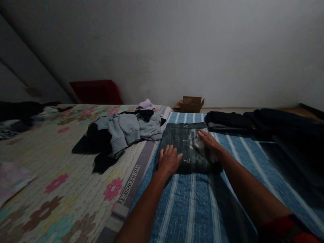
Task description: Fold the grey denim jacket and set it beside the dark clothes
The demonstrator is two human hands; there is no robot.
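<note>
A dark grey-green denim garment (186, 143), folded into a rough rectangle with metal buttons down its middle, lies flat on the blue striped cloth (174, 202). My left hand (169, 160) rests on its lower left part, fingers spread. Across its right side lies my right hand (209, 141), palm down with the fingers stretched out. Neither hand grips the fabric. The underside of the garment is hidden.
Left of the cloth, a grey and black heap of clothes (126, 130) sits on a flowered sheet (83, 189). Folded dark clothes (227, 121) lie to the right. A cardboard box (191, 104) and a red object (96, 91) stand by the wall.
</note>
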